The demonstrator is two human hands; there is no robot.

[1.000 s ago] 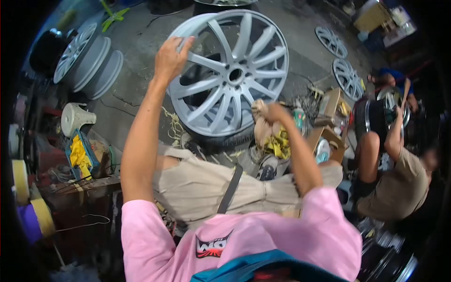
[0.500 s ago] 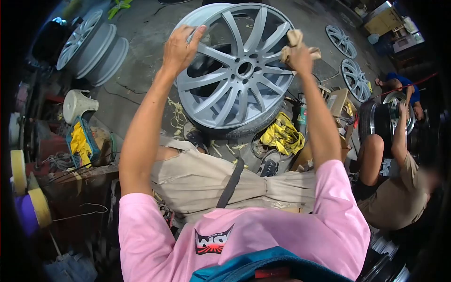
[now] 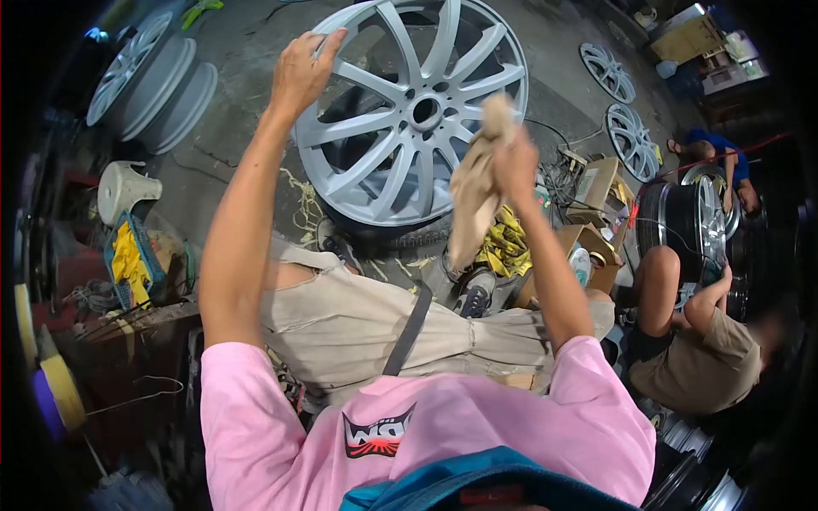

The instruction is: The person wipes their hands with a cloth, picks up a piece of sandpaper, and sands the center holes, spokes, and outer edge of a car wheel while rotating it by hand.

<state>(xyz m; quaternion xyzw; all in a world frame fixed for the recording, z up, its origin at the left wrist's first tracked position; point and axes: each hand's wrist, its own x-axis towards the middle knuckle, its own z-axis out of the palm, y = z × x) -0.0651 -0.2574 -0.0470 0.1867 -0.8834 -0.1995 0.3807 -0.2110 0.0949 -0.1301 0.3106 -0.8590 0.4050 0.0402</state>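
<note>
A large grey multi-spoke wheel rim (image 3: 366, 162) leans in front of me, over a dark tire (image 3: 396, 237). My left hand (image 3: 302, 72) grips the rim's upper left edge, thumb toward the spokes. My right hand (image 3: 515, 166) is closed on a tan cloth (image 3: 474, 192), somewhat blurred, which hangs down over the rim's lower right side. Whether the cloth touches the rim cannot be made out. Yellow cloth (image 3: 504, 247) lies below my right hand, near my shoe (image 3: 475, 298).
Grey rims (image 3: 153, 85) stand at the upper left, above a white stool (image 3: 123, 189) and a blue basket (image 3: 153, 264). Cardboard boxes (image 3: 599, 189) sit right of my arm. Two people crouch at right, a tan shirt (image 3: 711, 362) and a blue sleeve (image 3: 703, 136), beside wheels.
My right hand swung from low right of the rim up to its right edge, then back down and left with the cloth, which now hangs loose. My left hand stays on the rim.
</note>
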